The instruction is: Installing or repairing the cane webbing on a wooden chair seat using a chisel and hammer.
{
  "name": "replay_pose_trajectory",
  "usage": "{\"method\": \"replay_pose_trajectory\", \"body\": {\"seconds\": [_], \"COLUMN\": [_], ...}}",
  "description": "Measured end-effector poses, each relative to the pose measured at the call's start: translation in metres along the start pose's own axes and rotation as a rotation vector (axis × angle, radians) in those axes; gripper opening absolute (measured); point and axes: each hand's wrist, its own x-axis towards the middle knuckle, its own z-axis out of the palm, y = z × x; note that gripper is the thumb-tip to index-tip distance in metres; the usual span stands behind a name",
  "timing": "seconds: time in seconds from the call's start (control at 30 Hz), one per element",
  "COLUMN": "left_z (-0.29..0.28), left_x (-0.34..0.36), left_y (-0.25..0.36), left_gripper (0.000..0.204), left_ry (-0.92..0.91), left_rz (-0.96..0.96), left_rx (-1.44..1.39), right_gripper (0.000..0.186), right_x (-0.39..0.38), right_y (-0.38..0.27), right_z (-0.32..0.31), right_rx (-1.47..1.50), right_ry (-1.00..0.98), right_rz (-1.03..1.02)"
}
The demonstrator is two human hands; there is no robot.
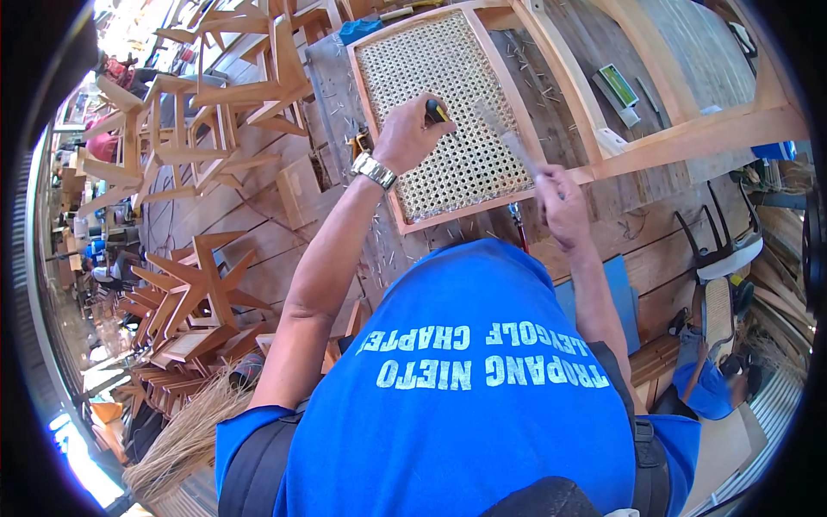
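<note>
A woven cane panel (pixel 431 77) in a light wooden frame (pixel 510 65) lies on the workbench in front of me. Over its left part, my left hand (pixel 407 136) is closed around a black-and-yellow handled tool (pixel 437 110); its working end is hidden. My right hand (pixel 564 207), near the panel's right corner, grips a hammer (pixel 519 153). The hammer is smeared by motion, its head over the cane, apart from the left hand. Small thin pegs are scattered on the bench around the frame.
A larger wooden frame (pixel 689 142) rests at the right, with a green box (pixel 616 86) inside its outline. Wooden chair frames (pixel 202 284) crowd the left. Pliers (pixel 357 138) lie beside the panel. Another person (pixel 711 388) works at the far right.
</note>
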Motion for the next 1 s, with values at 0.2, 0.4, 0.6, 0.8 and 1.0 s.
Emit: {"method": "replay_pose_trajectory", "body": {"seconds": [0.2,0.4,0.6,0.8,1.0], "left_z": [-0.007,-0.008,-0.004,-0.012,-0.011], "left_x": [-0.008,-0.005,-0.007,-0.012,-0.016], "left_y": [0.008,0.015,0.011,0.016,0.026], "left_gripper": [0.031,0.035,0.035,0.033,0.034], "left_ry": [0.043,0.051,0.012,-0.008,-0.009], "left_rz": [0.000,0.054,-0.004,-0.023,0.030], "left_rx": [-0.076,-0.080,-0.054,-0.124,-0.067], "right_gripper": [0.025,0.023,0.023,0.023,0.023], "right_x": [0.000,0.000,-0.006,-0.010,-0.012], "right_y": [-0.009,-0.002,-0.005,-0.006,-0.007], "right_z": [-0.020,-0.004,0.000,-0.015,-0.016], "right_rx": [-0.064,-0.006,0.118,-0.230,-0.083], "right_ry": [-0.074,-0.003,0.003,-0.265,-0.040], "right_rz": [0.107,-0.016,-0.008,-0.007,0.055]}}
